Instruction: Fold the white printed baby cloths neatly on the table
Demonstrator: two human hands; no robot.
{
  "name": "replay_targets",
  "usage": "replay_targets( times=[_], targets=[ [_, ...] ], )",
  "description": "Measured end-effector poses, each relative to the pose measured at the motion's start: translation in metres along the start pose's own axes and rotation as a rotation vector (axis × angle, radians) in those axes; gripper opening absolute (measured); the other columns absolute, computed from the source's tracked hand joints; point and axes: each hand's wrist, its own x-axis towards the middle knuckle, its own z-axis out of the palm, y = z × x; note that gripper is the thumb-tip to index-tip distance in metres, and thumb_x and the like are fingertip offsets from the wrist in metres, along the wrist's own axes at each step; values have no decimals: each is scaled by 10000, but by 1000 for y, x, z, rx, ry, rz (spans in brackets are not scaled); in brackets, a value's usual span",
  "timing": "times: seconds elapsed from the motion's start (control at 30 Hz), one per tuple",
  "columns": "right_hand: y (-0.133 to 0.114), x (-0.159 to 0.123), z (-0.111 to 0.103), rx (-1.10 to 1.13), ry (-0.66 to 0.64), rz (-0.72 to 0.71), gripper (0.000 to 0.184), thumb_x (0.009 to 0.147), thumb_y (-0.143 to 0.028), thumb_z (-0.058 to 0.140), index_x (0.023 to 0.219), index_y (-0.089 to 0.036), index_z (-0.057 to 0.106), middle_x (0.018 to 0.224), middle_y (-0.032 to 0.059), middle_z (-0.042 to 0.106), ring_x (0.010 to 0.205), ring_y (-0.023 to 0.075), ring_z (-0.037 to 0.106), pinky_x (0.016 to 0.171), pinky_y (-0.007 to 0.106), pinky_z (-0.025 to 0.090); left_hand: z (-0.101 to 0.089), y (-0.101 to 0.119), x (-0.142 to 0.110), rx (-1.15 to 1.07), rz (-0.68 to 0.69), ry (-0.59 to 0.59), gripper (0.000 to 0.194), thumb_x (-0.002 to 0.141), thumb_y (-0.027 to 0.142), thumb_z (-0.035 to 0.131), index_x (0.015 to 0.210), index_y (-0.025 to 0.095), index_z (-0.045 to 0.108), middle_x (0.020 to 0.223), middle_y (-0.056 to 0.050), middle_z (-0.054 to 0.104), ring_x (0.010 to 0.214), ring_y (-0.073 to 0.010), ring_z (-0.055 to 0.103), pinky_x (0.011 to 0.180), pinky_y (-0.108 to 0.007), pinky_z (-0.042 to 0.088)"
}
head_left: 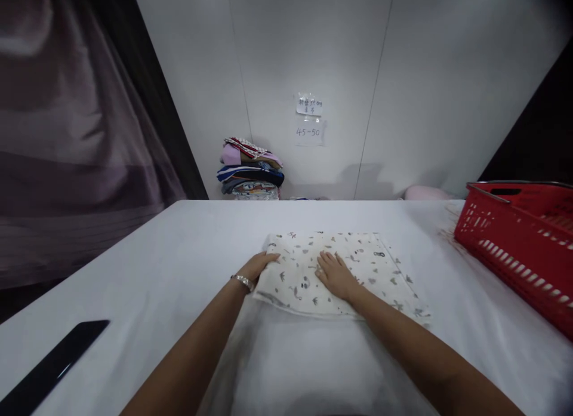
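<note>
A white cloth with small grey and dark printed motifs lies folded on the table in front of me, its near edge slightly curved. At its left edge is my left hand, closed on the fabric with the thumb on top; the other fingers are partly hidden. My right hand rests flat on the middle of the cloth, palm down, fingers stretched out. A silvery bracelet circles my left wrist.
White sheeting covers the table. A red plastic basket stands at the right, and a dark phone-like slab lies near left. Beyond the far edge is a stack of folded fabrics against the wall. A purplish curtain hangs at left.
</note>
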Motion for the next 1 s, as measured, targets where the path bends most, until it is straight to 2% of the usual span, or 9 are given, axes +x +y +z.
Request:
replay_targets(
  times=[0.13, 0.27, 0.4, 0.5, 0.6, 0.7, 0.77, 0.87, 1.0],
  targets=[
    [-2, -3, -8, 367, 112, 90, 666, 850, -603, 310, 1346, -176, 431, 1474, 92, 288, 1373, 248, 194, 1108, 442, 146, 47, 42, 1, 82, 172, -62, 262, 700, 249, 622, 922, 111, 617, 790, -85, 706, 749, -220, 664, 696, -328, 535],
    [8, -17, -40, 858, 244, 126, 703, 878, -624, 127, 1396, -195, 335, 1374, 88, 457, 1251, 239, 427, 997, 409, 362, 130, 74, 18, 311, 371, -173, 269, 694, 241, 615, 923, 100, 628, 806, -80, 690, 761, -211, 645, 704, -306, 512],
    [50, -48, -66, 1278, 312, 294, 803, 843, -669, 51, 1385, -148, 334, 1197, 124, 603, 1109, 276, 553, 914, 412, 422, 231, 64, 38, 508, 373, -212, 338, 728, 290, 610, 998, 86, 603, 785, -95, 675, 652, -183, 619, 621, -287, 492],
    [89, -77, -72, 1426, 322, 415, 803, 843, -646, 20, 1326, -137, 412, 1121, 135, 640, 1063, 293, 576, 906, 429, 422, 278, 34, 49, 507, 276, -287, 556, 822, 373, 515, 1282, 81, 403, 861, -113, 675, 615, -168, 621, 599, -301, 500],
    [113, -100, -74, 1552, 297, 465, 721, 854, -632, 111, 1262, -165, 478, 1075, 125, 661, 1019, 296, 600, 902, 441, 425, 276, 5, 52, 558, 399, -239, 521, 846, 389, 485, 1298, 143, 399, 981, -95, 661, 783, -171, 633, 747, -318, 500],
    [124, -111, -81, 1630, 221, 536, 591, 856, -584, 291, 1214, -169, 513, 1033, 119, 676, 955, 284, 631, 866, 431, 457, 239, -15, 51, 731, 709, -97, 407, 852, 391, 476, 1202, 187, 508, 1094, -74, 635, 1026, -194, 573, 929, -341, 428],
    [127, -113, -88, 1540, 163, 627, 525, 838, -525, 418, 1187, -149, 530, 997, 123, 685, 897, 271, 650, 819, 416, 489, 212, -26, 47, 873, 811, -52, 416, 857, 403, 464, 1208, 185, 510, 1238, -89, 565, 1177, -213, 481, 1026, -368, 346],
    [129, -111, -98, 1329, 163, 718, 474, 736, -411, 635, 1141, -175, 561, 947, 102, 699, 804, 241, 664, 736, 377, 525, 190, -42, 41, 1037, 799, -20, 489, 865, 461, 431, 1266, 184, 470, 1413, -97, 401, 1338, -249, 280, 1106, -444, 202],
    [126, -107, -101, 1086, 208, 642, 373, 649, -315, 707, 987, -180, 625, 820, 82, 706, 664, 216, 648, 587, 329, 524, 195, -56, 36, 1094, 640, -23, 587, 869, 535, 364, 1315, 159, 434, 1500, -109, 232, 1396, -282, 97, 1110, -495, 139]
  ],
)
